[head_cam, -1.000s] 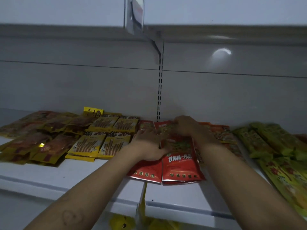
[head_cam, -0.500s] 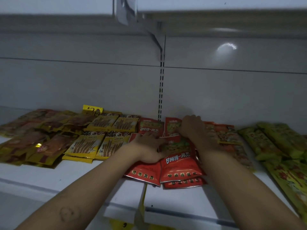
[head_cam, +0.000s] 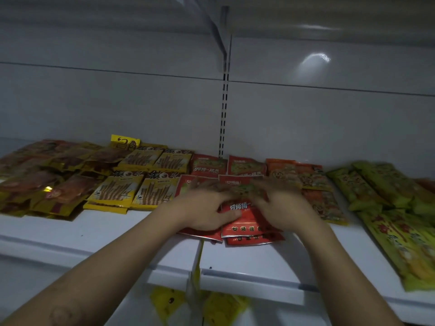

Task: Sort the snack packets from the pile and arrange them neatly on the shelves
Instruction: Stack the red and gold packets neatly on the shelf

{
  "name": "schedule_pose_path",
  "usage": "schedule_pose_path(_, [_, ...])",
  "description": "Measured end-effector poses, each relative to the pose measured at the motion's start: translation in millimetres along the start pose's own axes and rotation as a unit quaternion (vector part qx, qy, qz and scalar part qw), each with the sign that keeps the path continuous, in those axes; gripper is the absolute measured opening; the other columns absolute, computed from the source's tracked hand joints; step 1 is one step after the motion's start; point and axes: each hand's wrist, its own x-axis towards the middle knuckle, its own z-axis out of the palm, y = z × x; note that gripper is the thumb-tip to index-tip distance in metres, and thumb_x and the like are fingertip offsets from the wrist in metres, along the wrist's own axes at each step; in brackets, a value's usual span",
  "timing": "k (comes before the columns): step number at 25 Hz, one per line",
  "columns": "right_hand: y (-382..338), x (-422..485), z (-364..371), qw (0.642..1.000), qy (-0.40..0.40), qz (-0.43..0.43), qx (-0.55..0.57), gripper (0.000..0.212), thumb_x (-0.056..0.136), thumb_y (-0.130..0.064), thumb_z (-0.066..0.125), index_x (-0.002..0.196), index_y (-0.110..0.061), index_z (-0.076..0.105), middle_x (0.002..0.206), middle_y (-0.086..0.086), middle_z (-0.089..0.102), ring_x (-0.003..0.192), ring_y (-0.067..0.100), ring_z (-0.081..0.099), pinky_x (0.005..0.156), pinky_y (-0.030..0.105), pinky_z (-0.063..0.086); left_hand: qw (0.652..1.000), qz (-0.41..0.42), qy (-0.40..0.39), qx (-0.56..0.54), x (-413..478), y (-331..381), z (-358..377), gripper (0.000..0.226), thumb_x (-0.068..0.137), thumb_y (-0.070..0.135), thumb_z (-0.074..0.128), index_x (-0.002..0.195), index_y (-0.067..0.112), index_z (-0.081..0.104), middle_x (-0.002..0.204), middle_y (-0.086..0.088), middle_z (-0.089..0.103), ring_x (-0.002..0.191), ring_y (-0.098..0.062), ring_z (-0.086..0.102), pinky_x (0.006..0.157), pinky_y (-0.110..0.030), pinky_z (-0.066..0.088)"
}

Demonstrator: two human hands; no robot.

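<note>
A stack of red snack packets (head_cam: 244, 228) lies at the middle of the white shelf (head_cam: 117, 234), near its front edge. My left hand (head_cam: 202, 209) lies flat on the stack's left side, fingers spread and thumb on the top packet. On the right side my right hand (head_cam: 282, 205) rests with its fingers forward. Both hands are blurred by motion. Two more red packets (head_cam: 208, 164) lie in a row behind, against the back wall.
Yellow stick-snack packets (head_cam: 117, 192) lie left of the red ones, and brown-gold packets (head_cam: 47, 184) lie further left. Orange packets (head_cam: 313, 177) and long green packets (head_cam: 376, 189) fill the right. Yellow packets (head_cam: 221, 307) show on the shelf below.
My right hand has drawn back from the rear red packets onto the front stack. My left hand has shifted slightly right on it. The view has tilted down a little.
</note>
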Motion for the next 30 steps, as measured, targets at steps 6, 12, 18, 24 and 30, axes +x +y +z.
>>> schedule_pose_path(6, [-7, -35, 17, 0.997, 0.058, 0.025, -0.039, 0.058, 0.093, -0.063, 0.04, 0.145, -0.04, 0.035, 0.151, -0.006, 0.038, 0.136, 0.021, 0.038, 0.114, 0.042, 0.029, 0.999, -0.012, 0.047, -0.002, -30, -6, 8, 0.06, 0.094, 0.069, 0.021, 0.15, 0.047, 0.016, 0.161, 0.011, 0.019, 0.149, -0.019, 0.015, 0.119, -0.057, 0.003])
schedule_pose_path(12, [-19, -39, 9, 0.997, -0.016, -0.006, -0.069, 0.049, 0.095, -0.055, 0.047, 0.141, -0.039, 0.045, 0.143, -0.011, 0.049, 0.13, 0.017, 0.044, 0.113, 0.042, 0.027, 0.998, -0.046, 0.031, -0.018, -50, -22, 19, 0.049, 0.101, 0.046, 0.034, 0.149, 0.037, 0.03, 0.155, 0.007, 0.031, 0.144, -0.015, 0.024, 0.12, -0.052, 0.006])
schedule_pose_path(18, [-85, -27, -9, 0.995, 0.066, -0.046, -0.06, 0.058, 0.093, -0.055, 0.05, 0.147, -0.036, 0.037, 0.145, -0.005, 0.049, 0.134, 0.021, 0.044, 0.111, 0.043, 0.034, 0.99, -0.051, 0.129, -0.029, -82, -55, 2, 0.05, 0.1, 0.051, 0.036, 0.148, 0.036, 0.031, 0.153, 0.007, 0.035, 0.14, -0.017, 0.03, 0.118, -0.047, 0.016])
schedule_pose_path(24, [-221, 2, 41, 0.987, 0.049, -0.148, -0.03, 0.06, 0.093, -0.051, 0.051, 0.148, -0.031, 0.036, 0.148, 0.001, 0.045, 0.135, 0.024, 0.04, 0.11, 0.042, 0.033, 0.98, -0.132, 0.147, -0.022, -184, -140, -9, 0.051, 0.1, 0.052, 0.038, 0.149, 0.036, 0.032, 0.156, 0.011, 0.031, 0.145, -0.011, 0.022, 0.122, -0.046, 0.007])
schedule_pose_path(30, [-370, 28, 95, 0.98, 0.021, -0.198, 0.002, 0.061, 0.094, -0.05, 0.051, 0.148, -0.028, 0.037, 0.15, 0.002, 0.041, 0.135, 0.025, 0.039, 0.109, 0.042, 0.036, 0.956, -0.247, 0.159, -0.019, -311, -243, -7, 0.056, 0.099, 0.054, 0.037, 0.149, 0.031, 0.035, 0.153, 0.004, 0.039, 0.14, -0.018, 0.033, 0.12, -0.043, 0.017])
